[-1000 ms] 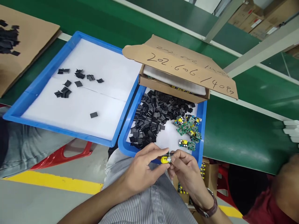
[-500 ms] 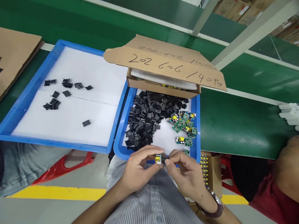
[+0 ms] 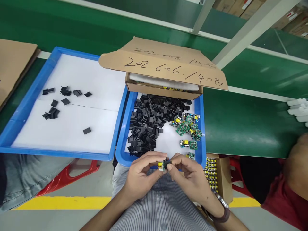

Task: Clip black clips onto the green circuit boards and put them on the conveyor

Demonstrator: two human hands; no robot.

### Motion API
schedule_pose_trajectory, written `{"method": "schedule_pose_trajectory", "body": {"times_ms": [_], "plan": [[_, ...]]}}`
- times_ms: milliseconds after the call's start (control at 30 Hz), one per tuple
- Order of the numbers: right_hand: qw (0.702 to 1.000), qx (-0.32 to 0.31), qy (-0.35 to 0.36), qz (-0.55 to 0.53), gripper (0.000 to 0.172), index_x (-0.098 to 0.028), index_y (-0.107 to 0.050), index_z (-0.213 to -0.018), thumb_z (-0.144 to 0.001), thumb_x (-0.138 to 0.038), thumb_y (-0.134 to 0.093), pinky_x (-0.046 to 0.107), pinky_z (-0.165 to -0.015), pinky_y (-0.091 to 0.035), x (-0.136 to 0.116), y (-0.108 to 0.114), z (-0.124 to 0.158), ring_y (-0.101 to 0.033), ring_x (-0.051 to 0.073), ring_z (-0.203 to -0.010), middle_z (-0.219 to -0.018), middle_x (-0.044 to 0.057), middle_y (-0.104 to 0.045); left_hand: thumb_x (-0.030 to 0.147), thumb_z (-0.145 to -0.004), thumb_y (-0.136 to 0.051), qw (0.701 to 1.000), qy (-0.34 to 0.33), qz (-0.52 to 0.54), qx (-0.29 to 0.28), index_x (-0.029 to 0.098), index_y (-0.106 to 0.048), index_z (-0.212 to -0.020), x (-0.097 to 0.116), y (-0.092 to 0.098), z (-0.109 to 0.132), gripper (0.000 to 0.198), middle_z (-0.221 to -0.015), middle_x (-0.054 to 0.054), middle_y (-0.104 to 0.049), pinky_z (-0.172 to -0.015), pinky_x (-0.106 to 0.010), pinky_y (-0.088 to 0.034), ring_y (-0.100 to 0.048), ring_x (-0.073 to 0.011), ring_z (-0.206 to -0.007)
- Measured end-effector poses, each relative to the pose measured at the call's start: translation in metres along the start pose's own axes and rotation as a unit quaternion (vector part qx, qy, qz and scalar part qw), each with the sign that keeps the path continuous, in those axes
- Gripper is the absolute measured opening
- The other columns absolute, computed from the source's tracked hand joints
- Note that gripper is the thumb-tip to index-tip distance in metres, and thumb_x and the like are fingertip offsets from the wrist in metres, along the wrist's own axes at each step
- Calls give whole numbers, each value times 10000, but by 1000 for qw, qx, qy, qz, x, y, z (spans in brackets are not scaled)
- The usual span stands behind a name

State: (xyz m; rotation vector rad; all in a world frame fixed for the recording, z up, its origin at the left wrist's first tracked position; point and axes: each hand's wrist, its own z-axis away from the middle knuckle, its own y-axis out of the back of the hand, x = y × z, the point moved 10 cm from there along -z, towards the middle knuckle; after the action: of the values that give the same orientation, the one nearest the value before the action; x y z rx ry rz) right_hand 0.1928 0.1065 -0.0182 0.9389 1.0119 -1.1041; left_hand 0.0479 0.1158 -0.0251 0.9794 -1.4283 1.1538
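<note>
Circuit board (image 3: 162,165) has turned, pinched by left hand (image 3: 141,175); right hand (image 3: 190,173) pinches black piece (image 3: 167,163).

A green surface (image 3: 240,125) stretches off to the right, glossy with reflected light, with white pieces (image 3: 298,107) piled near the right edge of view. A pale beam (image 3: 255,33) slants across the upper right, and brown cartons (image 3: 231,6) sit beyond it. Below, at left, a co-worker's denim-clad leg (image 3: 36,176) shows beside a red stool (image 3: 61,179); at right is another person's dark red sleeve (image 3: 284,202). A yellow line (image 3: 67,202) crosses the grey floor (image 3: 79,221)
</note>
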Motion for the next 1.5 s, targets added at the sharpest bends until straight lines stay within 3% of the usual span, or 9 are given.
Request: {"method": "schedule_pose_trajectory", "body": {"times_ms": [33,133,233,500,633,867,1133,1300,1500], "plan": [[1000,6,2,-10,35,-232,-678,-963,-960,-261,-659,274,-628,-508,0,1,0,-595,145,-658,-758,-3,-637,42,-848,-756,1000,2,-2,2,270,-752,-1153,0,0,0,380,-1159,-77,-752,-950,-327,-614,-721,-199,-1101],[999,18,22,-21,115,-247,-692,-1067,-956,-234,-665,280,-672,-551,-4,3,-1,-645,159,-741,-864,21,-663,47,-848,-755,1000,4,-4,5,265,-755,-1151,1,1,0,373,-1151,-78,-753,-929,-323,-622,-728,-199,-1084],[999,15,37,-21,75,-241,-728,-997,-948,-218,-676,295,-710,-566,-7,4,-1,-660,174,-804,-926,46,-674,55,-837,-769,1000,-1,-13,6,261,-760,-1143,3,1,-2,369,-1130,-77,-763,-904,-316,-630,-734,-199,-1064],[997,20,9,-76,90,-217,-690,-829,-891,-151,-696,250,-583,-520,1,4,-5,-630,123,-612,-759,-7,-640,5,-839,-730,996,-57,-68,-3,274,-748,-1200,14,-5,1,451,-1160,-80,-772,-918,-364,-638,-742,-217,-1077],[996,20,15,-81,104,-204,-670,-792,-871,-139,-693,244,-554,-530,1,5,-8,-634,123,-591,-737,-16,-617,-28,-834,-708,991,-86,-104,-1,244,-734,-1238,21,-6,2,488,-1178,-87,-766,-926,-326,-633,-743,-204,-1079],[992,-38,-2,-117,117,-194,-661,-796,-898,-143,-684,229,-553,-545,8,-1,-12,-659,105,-580,-761,-23,-617,-39,-853,-692,983,-121,-132,-30,213,-689,-1302,25,-12,2,515,-1189,-101,-729,-921,-297,-620,-724,-188,-1085],[975,-57,-58,-207,51,-198,-725,-894,-915,-240,-745,219,-565,-579,20,0,-14,-708,108,-570,-766,-10,-694,28,-864,-695,984,-66,-163,-17,194,-640,-1295,27,-13,-3,465,-1122,-65,-698,-872,-268,-595,-685,-151,-1007],[977,-57,-51,-198,42,-216,-757,-935,-897,-213,-773,224,-634,-596,20,5,-13,-702,116,-657,-778,0,-704,52,-877,-710,986,-82,-142,-35,211,-653,-1281,33,-16,-1,438,-1151,-72,-680,-930,-313,-578,-669,-174,-1073],[965,-109,-61,-231,46,-220,-755,-897,-928,-193,-735,238,-645,-588,27,-2,-11,-681,117,-683,-832,9,-690,55,-861,-731,987,-86,-132,-30,197,-671,-1276,36,-19,4,442,-1070,-78,-675,-847,-325,-606,-683,-179,-972]]}}
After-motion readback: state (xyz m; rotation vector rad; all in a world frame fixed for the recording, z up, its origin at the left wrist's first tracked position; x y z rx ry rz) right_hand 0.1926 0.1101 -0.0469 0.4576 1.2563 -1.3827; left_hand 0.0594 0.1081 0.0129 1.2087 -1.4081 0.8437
